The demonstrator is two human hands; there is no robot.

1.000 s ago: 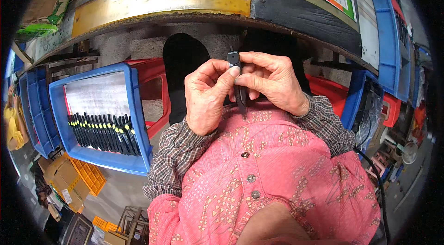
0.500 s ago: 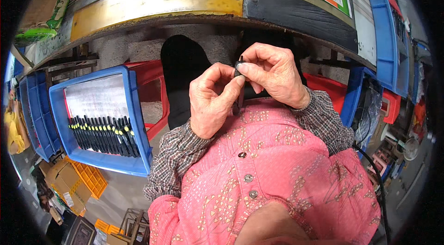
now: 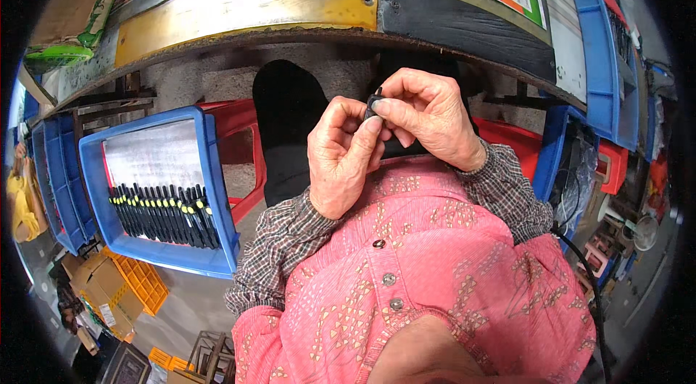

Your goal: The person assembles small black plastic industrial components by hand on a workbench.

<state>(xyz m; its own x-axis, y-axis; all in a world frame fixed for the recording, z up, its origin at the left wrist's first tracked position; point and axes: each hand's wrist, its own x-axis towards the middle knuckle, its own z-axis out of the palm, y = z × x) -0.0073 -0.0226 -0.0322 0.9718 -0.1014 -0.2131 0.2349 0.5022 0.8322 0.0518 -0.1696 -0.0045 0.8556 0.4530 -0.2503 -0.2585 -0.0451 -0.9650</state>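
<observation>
Black, a narrow pin-tipped piece [image 3: 372, 102] is pinched by left hand [image 3: 339, 157] and right hand [image 3: 431, 120], each grip nearly closed; a blue tray [image 3: 161, 258] holds yellow-marked black sticks [image 3: 158, 216].

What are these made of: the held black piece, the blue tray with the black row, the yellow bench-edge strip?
Black piece: possibly smooth plastic, being uniformly dark, but fingers hide most. Blue tray: likely moulded plastic, slight sheen, rounded corners. Yellow strip: perhaps metal, worn and glossy, with strong glare and a screw.
</observation>
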